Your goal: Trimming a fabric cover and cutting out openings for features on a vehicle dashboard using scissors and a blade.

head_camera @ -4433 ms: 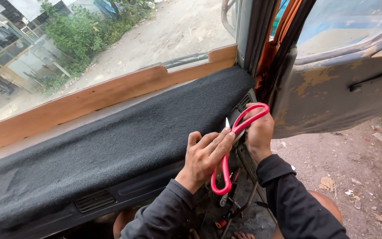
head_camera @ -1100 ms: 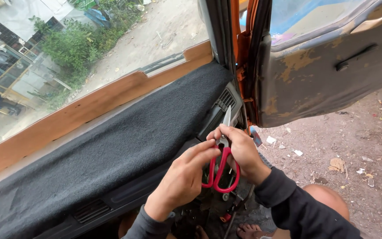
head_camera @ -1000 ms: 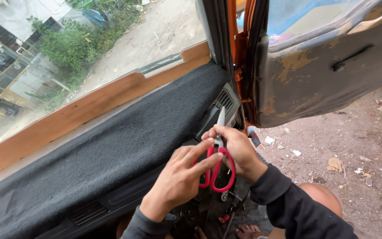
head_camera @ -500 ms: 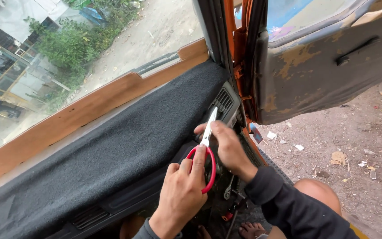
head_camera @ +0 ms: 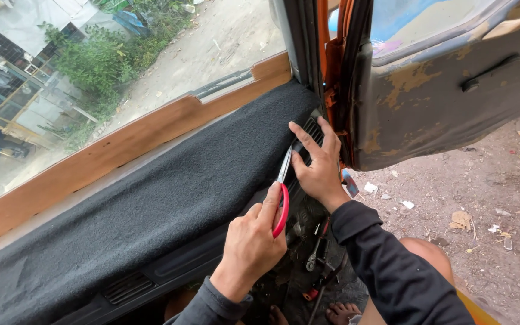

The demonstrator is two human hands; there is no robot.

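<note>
Head cam: left hand (head_camera: 253, 244) is clamped round the red handles of a pair of scissors (head_camera: 283, 192), fingers curled shut, index finger lying along the grip. Blades point up & away, thin metal tips running along the rear edge of the dark grey carpet covering (head_camera: 151, 192) on the dashboard; can't tell if blades are parted. Right hand (head_camera: 317, 165) lies flat, fingers spread & apart, holding nothing, pressing on the air vent (head_camera: 311, 129) at the dash's right end, just beside the scissor blades, thumb nearly touching them. Both arms in dark long sleeves. Carpet runs diag. across the dash w/ a wooden strip (head_camera: 121, 144) along the windscreen edge behind it. Right of the hands, an open vehicle door (head_camera: 440, 90), worn grey & rusty, orange frame. Below hands, loose tools (head_camera: 317, 253) in the footwell, bare toes at bottom. Outside: dirt ground (head_camera: 482, 198) w/ litter.
</note>
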